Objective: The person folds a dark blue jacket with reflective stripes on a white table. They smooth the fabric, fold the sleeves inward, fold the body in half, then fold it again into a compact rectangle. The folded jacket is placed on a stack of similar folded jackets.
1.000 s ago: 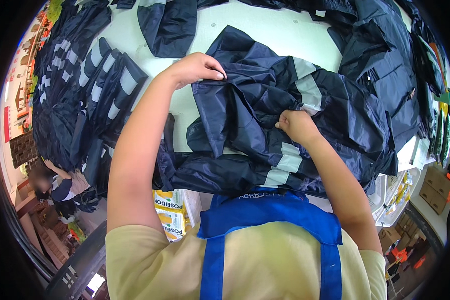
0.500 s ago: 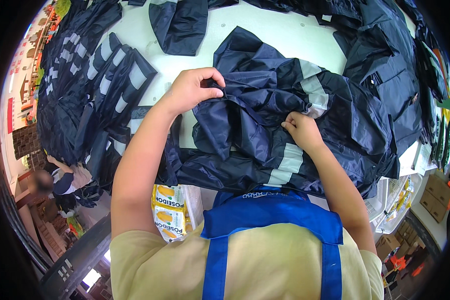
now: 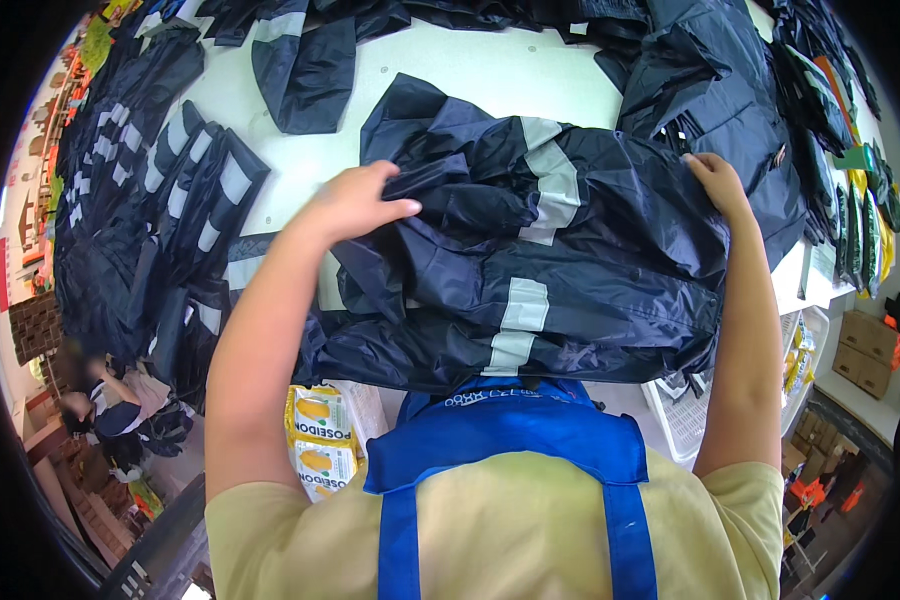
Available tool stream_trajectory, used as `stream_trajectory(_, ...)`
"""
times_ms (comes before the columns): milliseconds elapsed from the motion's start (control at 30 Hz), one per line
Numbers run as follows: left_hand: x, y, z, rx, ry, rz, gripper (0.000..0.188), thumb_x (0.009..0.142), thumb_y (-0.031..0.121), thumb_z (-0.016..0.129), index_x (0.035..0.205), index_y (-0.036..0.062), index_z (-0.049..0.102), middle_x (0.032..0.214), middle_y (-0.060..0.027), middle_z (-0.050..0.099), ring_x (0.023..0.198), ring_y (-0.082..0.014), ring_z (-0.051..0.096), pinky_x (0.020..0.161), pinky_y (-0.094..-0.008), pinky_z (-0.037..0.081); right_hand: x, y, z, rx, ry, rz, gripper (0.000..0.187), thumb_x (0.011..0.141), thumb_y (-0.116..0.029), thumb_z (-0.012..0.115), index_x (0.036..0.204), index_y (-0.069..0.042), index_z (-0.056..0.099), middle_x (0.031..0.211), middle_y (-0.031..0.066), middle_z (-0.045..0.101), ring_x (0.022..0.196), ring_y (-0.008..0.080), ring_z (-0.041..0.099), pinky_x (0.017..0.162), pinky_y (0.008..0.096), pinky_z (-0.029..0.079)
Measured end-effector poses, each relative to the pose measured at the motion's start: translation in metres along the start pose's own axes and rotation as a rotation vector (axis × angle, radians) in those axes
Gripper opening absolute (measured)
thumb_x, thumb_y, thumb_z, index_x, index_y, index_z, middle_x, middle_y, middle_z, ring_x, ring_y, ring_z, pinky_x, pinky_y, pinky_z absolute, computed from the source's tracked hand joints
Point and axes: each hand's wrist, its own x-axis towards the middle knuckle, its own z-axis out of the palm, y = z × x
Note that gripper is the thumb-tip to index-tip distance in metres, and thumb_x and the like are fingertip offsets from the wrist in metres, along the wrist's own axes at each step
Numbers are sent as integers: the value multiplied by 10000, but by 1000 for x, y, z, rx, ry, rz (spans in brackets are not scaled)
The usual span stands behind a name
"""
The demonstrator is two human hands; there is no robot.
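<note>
A dark navy garment [image 3: 610, 250] with silver-grey bands lies crosswise before me, shaped like trousers, its upper layer wrinkled at the left. My left hand [image 3: 358, 203] is beside its left part, thumb and fingers apart around a raised fold, without closing on it. At the garment's far right edge, my right hand [image 3: 718, 185] has its fingers bent on the fabric, gripping it; the fingertips are partly hidden.
Similar banded garments [image 3: 205, 180] lie piled at the left. More dark garments [image 3: 710, 80] cover the right back of the white table [image 3: 450, 60]. Yellow-and-white packets [image 3: 320, 430] and a white basket [image 3: 670, 410] are below the near edge. A person [image 3: 125, 400] is at the far left.
My right hand has gone from the middle of the garment to its far right edge. The garment lies flatter and more spread. My left hand has loosened its pinch, thumb and fingers now apart.
</note>
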Motion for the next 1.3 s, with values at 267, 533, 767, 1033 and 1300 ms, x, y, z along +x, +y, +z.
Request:
stream_trajectory(267,-158,-25,-10,-1085,566,96,188,858,63,606,1025,-20,636,983,-63,637,894,-128,596,828,-268,467,-84,-25,-60,413,325,-218,185,908,-191,609,968,-26,667,891,21,627,844,114,560,807,240,430)
stream_trajectory(533,-197,-93,46,-1092,45,-236,616,846,288,713,1340,15,468,1163,-73,591,950,-134,576,782,-282,491,-192,10,-42,622,-486,-23,757,844,-527,604,1353,12,454,1053,51,609,916,120,563,808,258,424)
stream_trajectory(767,-58,-71,69,-586,282,-427,575,845,313,712,1231,-73,531,1148,-184,616,1036,-201,587,896,-298,453,-140,12,26,173,-610,-167,287,841,-108,603,1083,45,624,781,21,593,695,107,500,650,259,416)
stream_trajectory(1033,-110,-84,24,-1449,380,-55,257,893,127,654,1115,9,602,982,-41,658,922,-128,611,855,-260,463,-173,-14,-14,212,-269,-252,329,934,-255,571,936,70,622,828,59,644,802,127,570,768,278,452)
stream_trajectory(1300,-166,-73,-47,-1494,560,258,117,949,129,584,1053,80,608,1013,-19,669,923,-108,620,861,-271,482,-197,-35,14,98,-700,-211,197,832,-167,659,926,6,653,779,36,631,780,109,550,758,269,440)
